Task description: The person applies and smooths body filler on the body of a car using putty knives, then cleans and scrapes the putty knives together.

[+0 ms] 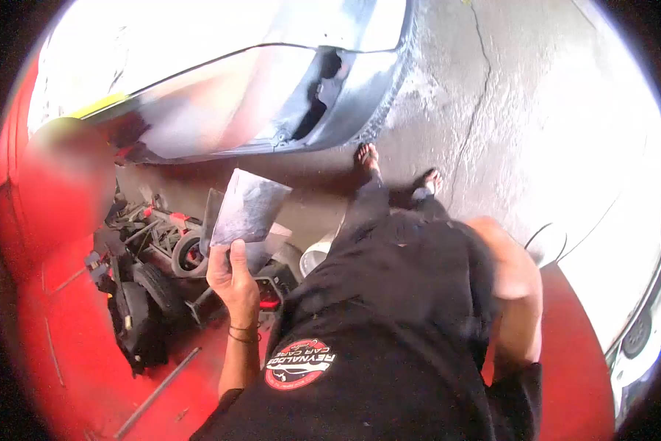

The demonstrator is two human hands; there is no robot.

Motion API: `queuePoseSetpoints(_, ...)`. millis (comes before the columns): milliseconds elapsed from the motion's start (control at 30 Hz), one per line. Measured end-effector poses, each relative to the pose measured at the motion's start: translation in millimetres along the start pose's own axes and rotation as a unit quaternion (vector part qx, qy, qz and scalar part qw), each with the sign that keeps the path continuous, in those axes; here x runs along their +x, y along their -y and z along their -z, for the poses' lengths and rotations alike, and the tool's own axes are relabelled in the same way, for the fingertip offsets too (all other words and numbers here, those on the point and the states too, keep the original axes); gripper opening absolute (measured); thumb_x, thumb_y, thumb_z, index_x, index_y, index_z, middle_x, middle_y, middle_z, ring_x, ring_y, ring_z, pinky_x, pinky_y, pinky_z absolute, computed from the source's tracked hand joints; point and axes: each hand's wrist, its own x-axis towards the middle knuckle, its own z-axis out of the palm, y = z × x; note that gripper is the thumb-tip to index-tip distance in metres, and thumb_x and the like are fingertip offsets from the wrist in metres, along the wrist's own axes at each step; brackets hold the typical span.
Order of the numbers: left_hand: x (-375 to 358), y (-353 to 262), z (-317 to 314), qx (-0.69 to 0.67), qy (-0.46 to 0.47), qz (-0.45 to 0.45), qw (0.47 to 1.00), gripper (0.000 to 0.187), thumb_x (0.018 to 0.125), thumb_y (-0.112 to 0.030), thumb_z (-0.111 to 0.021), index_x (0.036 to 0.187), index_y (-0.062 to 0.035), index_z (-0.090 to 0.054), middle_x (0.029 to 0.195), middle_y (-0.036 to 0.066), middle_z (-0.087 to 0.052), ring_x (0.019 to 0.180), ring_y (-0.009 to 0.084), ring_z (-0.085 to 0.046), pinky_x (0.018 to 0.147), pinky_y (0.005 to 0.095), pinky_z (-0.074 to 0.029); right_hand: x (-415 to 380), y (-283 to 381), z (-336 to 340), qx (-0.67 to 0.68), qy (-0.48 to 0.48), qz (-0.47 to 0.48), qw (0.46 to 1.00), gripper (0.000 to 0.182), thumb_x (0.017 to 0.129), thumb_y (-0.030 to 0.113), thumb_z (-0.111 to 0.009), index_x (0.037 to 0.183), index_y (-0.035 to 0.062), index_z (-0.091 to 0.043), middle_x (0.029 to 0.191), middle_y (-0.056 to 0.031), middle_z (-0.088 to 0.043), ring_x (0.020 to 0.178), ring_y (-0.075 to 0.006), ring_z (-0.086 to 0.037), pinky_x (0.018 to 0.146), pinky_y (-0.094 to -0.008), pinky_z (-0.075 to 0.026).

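My left hand (232,279) is raised at left of centre, thumb and fingers closed on the lower edge of some sandpaper sheets (251,207). The front sheet is pale with a dark grey patch, and other sheets fan out behind it. My right hand (510,257) is by my right hip, smeared by motion. Its fingers cannot be made out, nor whether it holds anything. In front of me is a car body panel (227,110) with patchy grey, white and reddish paint and a dark opening near its right end.
Dark mechanical parts with a small wheel (191,253) lie on the red floor (191,397) at left. A white bucket-like container (315,259) stands beside my leg. A thin bar (157,393) lies at lower left. Another vehicle's wheel (637,334) shows at far right.
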Motion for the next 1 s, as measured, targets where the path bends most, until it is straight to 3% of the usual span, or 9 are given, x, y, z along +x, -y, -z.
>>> queuePoseSetpoints(33,-0.1,-16.0,-6.4,-0.024,-0.005,0.002,1.000,0.020,0.107,-0.015,-0.065,0.092,-0.0030,-0.061,0.088,-0.006,-0.056,0.084,0.0045,-0.045,0.074,0.0220,-0.038,18.0,0.9,5.1,-0.231,-0.008,0.024,0.973,0.028,0.091,0.010,-0.072,0.116,-0.0007,-0.071,0.117,-0.0178,-0.076,0.106,-0.0268,-0.073,0.097,-0.0408,-0.056)
queuePoseSetpoints(100,-0.1,-31.4,-20.5,-0.082,0.019,-0.001,0.996,0.020,0.106,-0.015,-0.066,0.092,-0.0026,-0.061,0.087,-0.007,-0.056,0.083,0.0045,-0.045,0.074,0.0221,-0.038,30.2,-19.4,-14.9,-0.277,-0.159,0.063,0.946,0.044,0.092,0.020,-0.073,0.131,0.0010,-0.065,0.121,-0.0192,-0.069,0.110,-0.0337,-0.068,0.100,-0.0411,-0.053)
queuePoseSetpoints(167,-4.3,-46.5,-40.5,-0.162,0.026,0.025,0.986,0.014,0.102,-0.008,-0.071,0.093,0.0007,-0.065,0.087,-0.005,-0.062,0.082,0.0050,-0.051,0.072,0.0234,-0.042,39.7,14.1,-33.5,0.078,-0.108,-0.022,0.991,0.044,0.097,0.018,-0.072,0.137,0.0028,-0.063,0.136,-0.0143,-0.064,0.114,-0.0258,-0.066,0.102,-0.0406,-0.051)
queuePoseSetpoints(233,-5.7,-71.9,-55.3,-0.162,0.050,-0.003,0.985,0.014,0.099,-0.007,-0.074,0.090,0.0004,-0.066,0.082,-0.003,-0.061,0.078,0.0052,-0.051,0.069,0.0238,-0.042,54.5,21.9,-54.5,0.153,-0.134,0.077,0.976,0.043,0.097,0.016,-0.074,0.136,0.0037,-0.063,0.137,-0.0131,-0.062,0.115,-0.0252,-0.064,0.101,-0.0387,-0.051)
queuePoseSetpoints(367,1.4,-77.8,-58.6,-0.095,0.121,-0.080,0.985,0.010,0.090,-0.003,-0.078,0.100,-0.0027,-0.076,0.089,0.013,-0.076,0.066,0.0237,-0.070,0.063,0.0324,-0.053,77.3,22.7,-56.5,0.143,-0.156,0.142,0.967,0.037,0.093,0.012,-0.078,0.127,0.0029,-0.069,0.132,-0.0147,-0.064,0.115,-0.0239,-0.063,0.098,-0.0371,-0.050)
queuePoseSetpoints(633,71.8,-55.5,-45.1,-0.074,0.150,-0.208,0.964,0.029,0.078,-0.002,-0.083,0.105,-0.0110,-0.078,0.091,0.011,-0.076,0.073,0.0298,-0.070,0.062,0.0389,-0.054,139.7,81.7,-45.3,-0.036,-0.047,0.208,0.976,0.024,0.089,0.004,-0.079,0.112,0.0004,-0.075,0.106,-0.0139,-0.076,0.097,-0.0280,-0.072,0.087,-0.0378,-0.054)
queuePoseSetpoints(767,94.5,35.5,-16.4,0.060,0.208,-0.151,0.965,0.024,0.084,-0.004,-0.080,0.106,-0.0140,-0.078,0.084,0.013,-0.072,0.071,0.0337,-0.068,0.062,0.0440,-0.053,164.6,130.9,-48.4,-0.088,-0.161,0.042,0.982,0.031,0.089,-0.003,-0.077,0.120,-0.0001,-0.073,0.116,-0.0188,-0.072,0.102,-0.0306,-0.071,0.088,-0.0382,-0.056)
queuePoseSetpoints(833,96.9,91.9,-15.8,0.069,0.251,-0.056,0.964,0.014,0.090,-0.008,-0.074,0.104,-0.0114,-0.076,0.083,0.018,-0.070,0.076,0.0394,-0.069,0.065,0.0474,-0.053,189.1,147.8,-39.1,-0.217,-0.155,0.172,0.948,0.039,0.085,-0.005,-0.078,0.123,0.0007,-0.072,0.118,-0.0190,-0.071,0.105,-0.0321,-0.072,0.088,-0.0373,-0.058)
queuePoseSetpoints(1000,14.9,350.2,-56.0,0.215,0.418,0.087,0.879,0.017,0.088,-0.022,-0.075,0.098,-0.0084,-0.078,0.088,0.022,-0.073,0.085,0.0446,-0.070,0.076,0.0538,-0.054,219.6,218.2,-54.1,-0.425,-0.140,0.117,0.887,0.050,0.073,0.012,-0.086,0.121,0.0095,-0.076,0.118,-0.0117,-0.072,0.105,-0.0293,-0.073,0.086,-0.0375,-0.059)
